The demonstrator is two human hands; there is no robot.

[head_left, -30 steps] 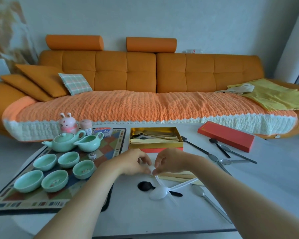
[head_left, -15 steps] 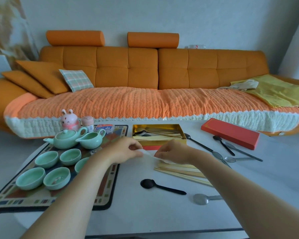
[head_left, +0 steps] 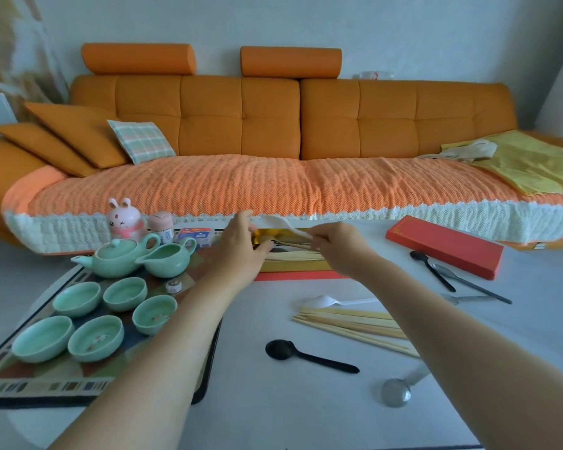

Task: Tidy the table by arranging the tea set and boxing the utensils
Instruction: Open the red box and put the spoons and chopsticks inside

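The white table bears a patterned mat, gold box, red lid, chopsticks and spoons.

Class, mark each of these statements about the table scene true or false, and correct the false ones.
1. The right hand holds a white spoon over the open box. True.
2. The red lid is on the box. False: it lies on the table to the right, apart from the box.
3. Six cups sit on the mat. False: there are five.
4. A black spoon lies on the table, nearer the person than the chopsticks. True.
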